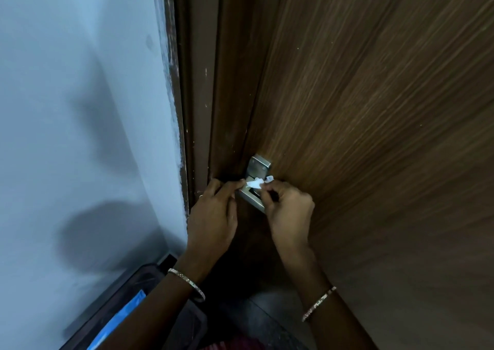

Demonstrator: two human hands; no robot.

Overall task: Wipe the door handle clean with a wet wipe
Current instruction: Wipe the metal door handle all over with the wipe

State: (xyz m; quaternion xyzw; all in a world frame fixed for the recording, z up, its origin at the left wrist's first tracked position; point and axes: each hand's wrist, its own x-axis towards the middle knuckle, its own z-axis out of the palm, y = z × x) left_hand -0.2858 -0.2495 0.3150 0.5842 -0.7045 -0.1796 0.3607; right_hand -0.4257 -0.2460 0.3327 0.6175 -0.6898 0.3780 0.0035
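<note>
A square steel door handle (258,166) is fixed to the brown wooden door (374,135), low in the head view. A small white wet wipe (255,184) is stretched across the handle's bar. My left hand (213,213) pinches the wipe's left end with fingertips and thumb. My right hand (288,210) pinches its right end, fingers curled, right in front of the handle's lower part. The lower end of the handle is partly hidden by my right hand. Both wrists wear thin bangles.
The dark door frame (197,109) runs beside a pale blue wall (80,109) on the left. A dark table edge with a blue packet (120,320) lies at the bottom left. Grey floor (267,315) shows between my forearms.
</note>
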